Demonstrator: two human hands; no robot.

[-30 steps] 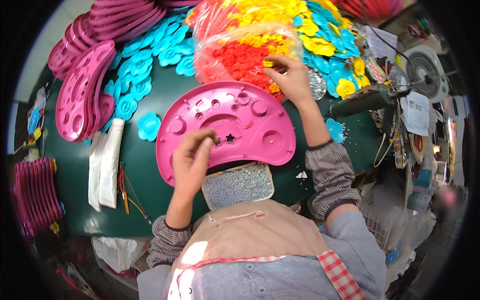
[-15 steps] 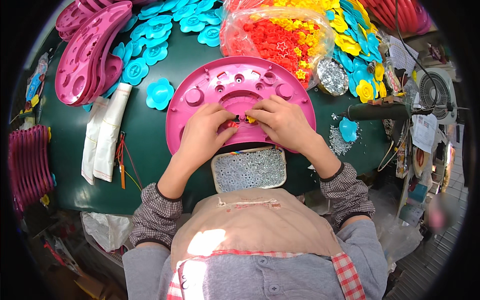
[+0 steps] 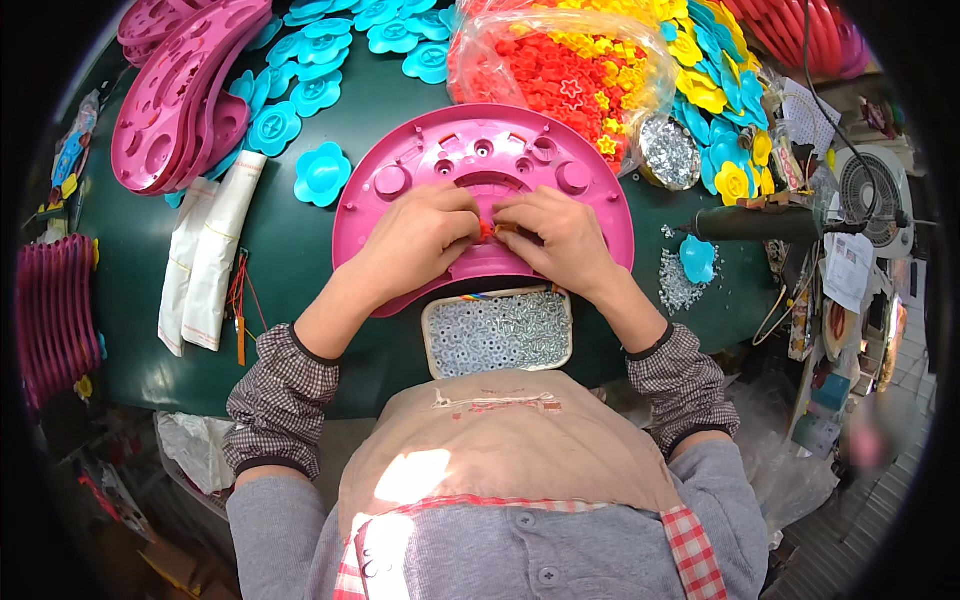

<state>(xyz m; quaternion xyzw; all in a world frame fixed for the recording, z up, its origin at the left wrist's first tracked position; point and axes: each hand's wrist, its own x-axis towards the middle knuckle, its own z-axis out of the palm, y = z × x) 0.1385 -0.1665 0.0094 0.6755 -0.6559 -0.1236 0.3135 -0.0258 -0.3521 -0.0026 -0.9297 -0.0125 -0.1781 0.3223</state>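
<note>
A pink half-round plastic shell [image 3: 362, 226] lies on the green table in front of me, its hollow side with pegs and round cups facing up. Both hands meet over its middle. My left hand [image 3: 428, 234] pinches a small red plastic star [image 3: 486, 231], partly covered by the fingertips. Close beside it, my right hand [image 3: 562, 242] has its fingers closed on a small yellow plastic piece [image 3: 507, 228], most of which is hidden. Between the shell and my apron sits a tray [image 3: 428, 335] of small silvery screws and pale washers.
Behind the shell, a clear bag holds red and yellow stars [image 3: 560, 85]. Blue flower-shaped cups [image 3: 322, 174] spread over the back left, near stacked pink shells [image 3: 150, 120]. White rolls [image 3: 220, 255] lie left. A dark cylindrical tool [image 3: 755, 224] and loose screws [image 3: 680, 280] are right.
My hands have drawn closer together over the shell's middle, bringing the red star and yellow piece nearly together. My left elbow has swung outward. The whole view has shifted slightly.
</note>
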